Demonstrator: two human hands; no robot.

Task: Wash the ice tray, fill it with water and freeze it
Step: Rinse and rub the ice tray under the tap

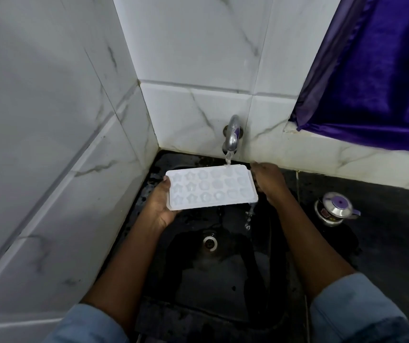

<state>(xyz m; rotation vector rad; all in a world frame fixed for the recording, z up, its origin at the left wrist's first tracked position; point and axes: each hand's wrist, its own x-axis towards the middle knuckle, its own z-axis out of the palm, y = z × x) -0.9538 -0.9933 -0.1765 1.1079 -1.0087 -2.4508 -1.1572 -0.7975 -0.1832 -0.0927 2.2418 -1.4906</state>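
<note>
Marble-veined white tiles close in the corner behind a black sink [225, 280], and a steel tap [232, 133] on the back wall runs a thin stream onto the far edge of the white ice tray [210, 188]. We hold the tray over the basin, cavities up. Our left hand [160, 206] grips its near-left corner, thumb on the rim and fingers underneath. Our right hand [269, 180] rests against the right short edge; whether its fingers curl under the tray, we cannot tell.

To do this step well, we judge the tray should travel under the stream so each row gets flushed, with a tilt that lets the water drain (it already spills off the near-right corner toward the drain [210, 243]).

The star and round cavities look wet and glossy; how much water sits in them is unclear. A small steel pot [334, 209] with a purple-knobbed lid stands on the dark worktop [396, 231] to the right, contents hidden.
</note>
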